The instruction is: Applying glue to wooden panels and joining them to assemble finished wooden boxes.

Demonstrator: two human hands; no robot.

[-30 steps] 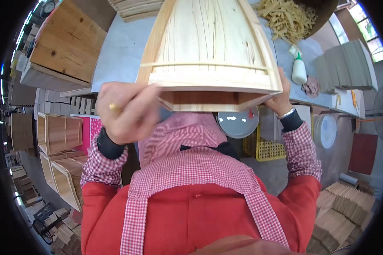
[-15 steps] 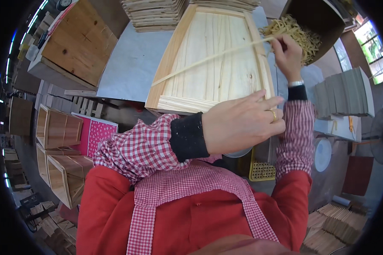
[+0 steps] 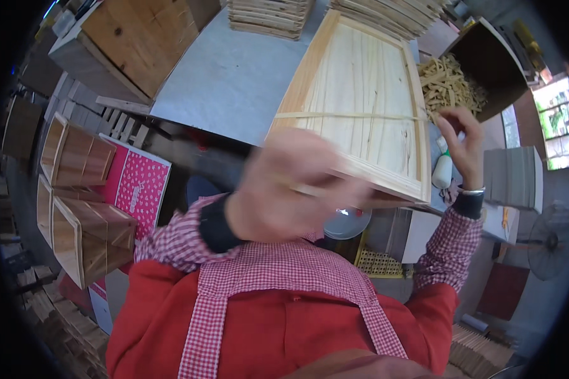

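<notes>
A trapezoid wooden box [image 3: 348, 82] with pale panels and raised edge strips lies tilted on the work table. A flat, pale rubber band [image 3: 360, 115] is stretched across it from side to side. At the band's right end my right hand [image 3: 464, 142] has thumb and fingers closed together on it, just past the box's edge. My left hand [image 3: 287, 186] hangs in front of the box's near left corner. Motion smears its fingers, so its grip cannot be made out. A white bottle with a green cap [image 3: 444, 169] is beside my right wrist.
A dark carton [image 3: 499, 69] of loose rubber bands [image 3: 452, 85] stands at the far right. Stacked wooden pieces [image 3: 269, 18] lie at the table's [image 3: 227, 82] back. Wooden boxes [image 3: 95, 234] sit at left, grey panels [image 3: 512, 177] at right, a round stool [image 3: 348, 222] below.
My left hand has left the box's near edge and moved left. My right hand has come down with the band, which now runs nearly level. The box appears further right and turned in view.
</notes>
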